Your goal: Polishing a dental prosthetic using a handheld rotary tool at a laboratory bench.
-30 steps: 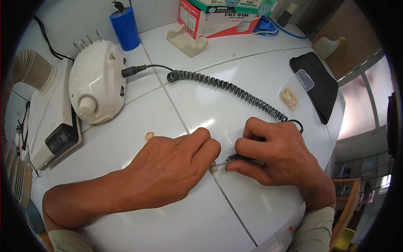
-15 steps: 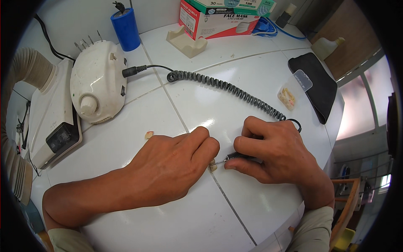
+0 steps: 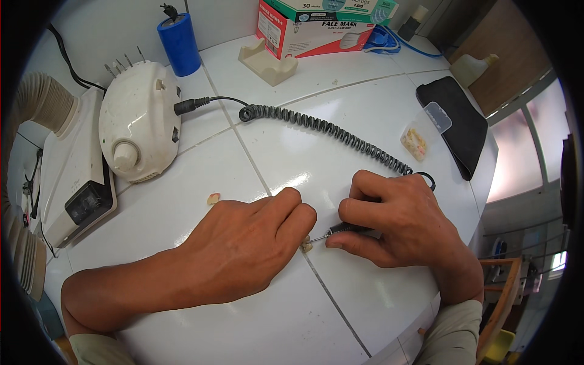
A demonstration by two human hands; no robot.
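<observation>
My left hand (image 3: 246, 246) is closed above the white tiled table, knuckles up. Its fingertips hold a small tan, irregular piece (image 3: 306, 246), mostly hidden behind the fingers. In a pinch, my right hand (image 3: 404, 222) grips a black rotary handpiece (image 3: 344, 228), its thin metal bit pointing left and reaching the tan piece. A coiled black cord (image 3: 328, 125) runs from behind the right hand to a white control unit (image 3: 139, 125) with a round knob and several bits standing on top. Beyond the left hand lies a small cream-and-pink piece (image 3: 213, 198).
At far left is a white machine (image 3: 73, 170) with a ribbed hose (image 3: 52, 100). A blue cylinder (image 3: 179, 45), beige holder (image 3: 267, 64) and mask boxes (image 3: 322, 36) stand along the back. Right of the cord are a small clear box (image 3: 414, 144) and a black pouch (image 3: 459, 128).
The view has shifted very slightly. Both hands keep nearly the same pose, with the bit still at the tan piece; the left hand sits a touch lower.
</observation>
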